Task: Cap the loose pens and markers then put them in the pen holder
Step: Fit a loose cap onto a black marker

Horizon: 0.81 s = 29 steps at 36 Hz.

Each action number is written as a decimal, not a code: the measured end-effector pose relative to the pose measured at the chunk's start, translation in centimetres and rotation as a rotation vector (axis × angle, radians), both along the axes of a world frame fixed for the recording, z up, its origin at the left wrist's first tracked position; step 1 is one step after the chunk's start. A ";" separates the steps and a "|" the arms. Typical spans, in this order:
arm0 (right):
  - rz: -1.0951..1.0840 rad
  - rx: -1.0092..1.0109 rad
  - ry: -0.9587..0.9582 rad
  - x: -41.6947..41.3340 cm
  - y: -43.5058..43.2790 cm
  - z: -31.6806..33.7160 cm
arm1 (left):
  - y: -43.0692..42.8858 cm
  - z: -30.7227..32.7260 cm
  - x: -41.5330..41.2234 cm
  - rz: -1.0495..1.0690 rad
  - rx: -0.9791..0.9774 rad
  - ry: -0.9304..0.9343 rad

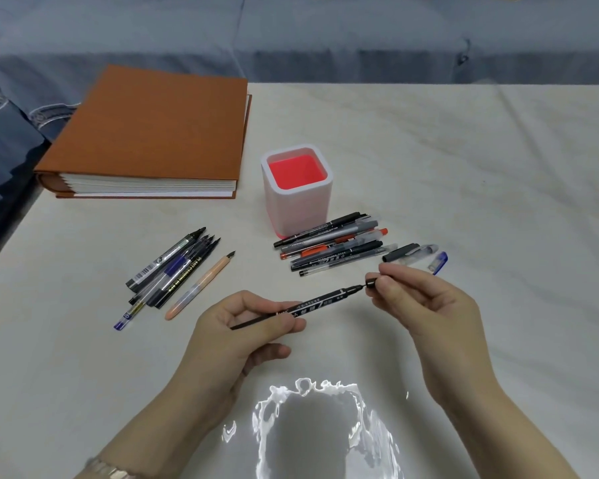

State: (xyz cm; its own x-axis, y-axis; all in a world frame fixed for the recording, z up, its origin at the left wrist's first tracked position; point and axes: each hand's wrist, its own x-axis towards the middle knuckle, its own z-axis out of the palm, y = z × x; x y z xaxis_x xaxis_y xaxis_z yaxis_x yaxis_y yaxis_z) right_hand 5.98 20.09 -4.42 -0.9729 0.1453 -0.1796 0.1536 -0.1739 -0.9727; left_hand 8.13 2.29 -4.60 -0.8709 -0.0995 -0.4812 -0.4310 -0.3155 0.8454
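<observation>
My left hand [242,326] grips a thin black marker [320,302] by its rear half, its bare tip pointing up and right. My right hand [419,305] pinches a small black cap [371,281] right at that tip. The white pen holder [296,202] with a red inside stands behind, nothing showing in it. Several uncapped pens [173,271] lie in a pile at the left, and a pile of capped pens [332,243] lies just in front of the holder. A few loose caps [415,255], black, clear and blue, rest to the right of that pile.
A thick orange-brown binder [153,133] lies at the back left of the white table [498,184]. A blue-grey sofa [291,36] runs behind the table. A shiny glare patch sits near the front edge between my forearms.
</observation>
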 end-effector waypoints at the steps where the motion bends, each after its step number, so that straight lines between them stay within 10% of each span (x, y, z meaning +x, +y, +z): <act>1: 0.000 0.004 0.001 0.0 0.0 0.0 | 0.0 0.0 0.0 -0.001 0.002 0.000; 29: 0.136 0.028 0.096 0.3 0.3 0.7 | 0.9 1.2 0.4 -0.019 -0.182 0.329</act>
